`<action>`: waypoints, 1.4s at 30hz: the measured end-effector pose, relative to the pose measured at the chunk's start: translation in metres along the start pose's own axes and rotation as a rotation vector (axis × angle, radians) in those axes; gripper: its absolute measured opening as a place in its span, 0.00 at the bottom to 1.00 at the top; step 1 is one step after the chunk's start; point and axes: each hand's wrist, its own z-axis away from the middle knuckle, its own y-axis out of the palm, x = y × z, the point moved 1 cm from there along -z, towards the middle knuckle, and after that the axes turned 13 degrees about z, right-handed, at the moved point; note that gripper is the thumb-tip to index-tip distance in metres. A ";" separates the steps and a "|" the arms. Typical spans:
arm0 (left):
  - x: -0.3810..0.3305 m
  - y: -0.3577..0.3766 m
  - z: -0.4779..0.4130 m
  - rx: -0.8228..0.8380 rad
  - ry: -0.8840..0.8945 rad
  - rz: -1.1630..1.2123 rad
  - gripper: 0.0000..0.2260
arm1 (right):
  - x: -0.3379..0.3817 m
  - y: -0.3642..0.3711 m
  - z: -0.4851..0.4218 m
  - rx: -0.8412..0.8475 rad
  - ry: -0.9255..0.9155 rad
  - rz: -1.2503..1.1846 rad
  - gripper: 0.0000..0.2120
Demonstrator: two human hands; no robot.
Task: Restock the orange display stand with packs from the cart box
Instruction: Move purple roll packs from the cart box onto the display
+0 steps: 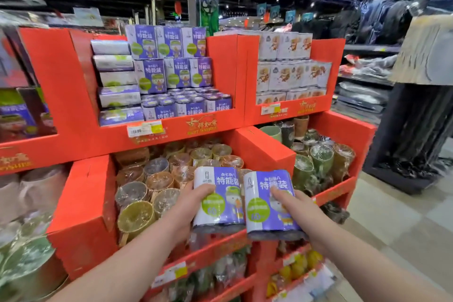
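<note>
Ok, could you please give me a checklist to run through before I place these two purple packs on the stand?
1. Left hand grips left pack: ok.
2. Right hand grips right pack: ok.
3. Labels match the purple stock in the orange display stand: ok.
4. Room above the stock's low front row: ok.
5. Packs left in the cart box: cannot tell, out of view.
</note>
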 end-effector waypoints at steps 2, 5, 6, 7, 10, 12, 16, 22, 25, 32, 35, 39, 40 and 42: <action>-0.014 0.002 -0.019 -0.034 0.026 0.005 0.08 | 0.020 -0.004 -0.034 0.033 -0.040 0.045 0.15; -0.036 0.002 -0.045 -0.102 0.088 0.046 0.12 | 0.054 -0.005 -0.087 0.094 -0.118 0.094 0.13; -0.043 0.002 -0.053 -0.129 0.112 0.058 0.12 | 0.063 -0.005 -0.106 0.125 -0.138 0.106 0.13; -0.050 0.002 -0.060 -0.156 0.138 0.078 0.12 | 0.073 -0.004 -0.124 0.152 -0.161 0.112 0.13; -0.067 0.005 -0.082 -0.229 0.227 0.138 0.13 | 0.106 -0.004 -0.172 0.256 -0.237 0.129 0.11; -0.074 0.007 -0.093 -0.277 0.281 0.146 0.13 | 0.127 -0.003 -0.204 0.322 -0.293 0.131 0.11; -0.081 0.004 -0.102 -0.397 0.355 0.165 0.12 | 0.177 0.011 -0.263 0.367 -0.409 0.138 0.11; -0.117 -0.003 -0.105 -0.541 0.481 0.164 0.09 | 0.242 0.046 -0.323 0.304 -0.599 0.210 0.18; -0.140 -0.011 -0.111 -0.540 0.544 0.144 0.09 | 0.262 0.059 -0.340 0.246 -0.684 0.276 0.08; -0.184 -0.035 -0.123 -0.497 0.602 0.105 0.09 | 0.298 0.101 -0.387 0.101 -0.677 0.379 0.21; -0.196 -0.052 -0.127 -0.521 0.622 0.107 0.07 | 0.309 0.117 -0.405 0.075 -0.644 0.424 0.21; -0.205 -0.070 -0.129 -0.508 0.632 0.094 0.06 | 0.312 0.132 -0.425 0.066 -0.598 0.494 0.24; -0.207 -0.072 -0.129 -0.504 0.634 0.093 0.06 | 0.311 0.134 -0.428 0.079 -0.574 0.491 0.24; -0.211 -0.078 -0.131 -0.498 0.639 0.103 0.06 | 0.310 0.137 -0.432 0.069 -0.542 0.461 0.21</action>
